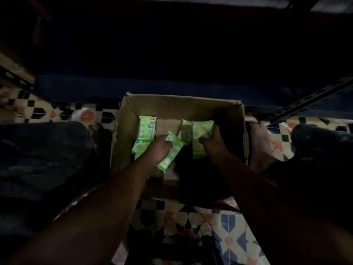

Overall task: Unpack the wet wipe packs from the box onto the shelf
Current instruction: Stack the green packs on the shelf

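An open cardboard box [179, 104] stands on the floor between my legs, with green wet wipe packs inside. My left hand [158, 150] is down in the box and grips one green pack [171, 153], tilted on its edge. My right hand [212, 141] grips an upright green pack [201, 131] near the box's right side. Another pack [147, 128] lies flat at the box's left, label side up, with one more pack [138, 148] just below it. The dark shelf [172, 87] runs behind the box; what stands on it is hidden in shadow.
The floor [191, 213] is patterned tile in cream, black and orange. My bare feet [260, 144] flank the box, with dark trouser legs [44, 153] on both sides. A slotted metal shelf post [309, 100] slants at the right. The scene is very dim.
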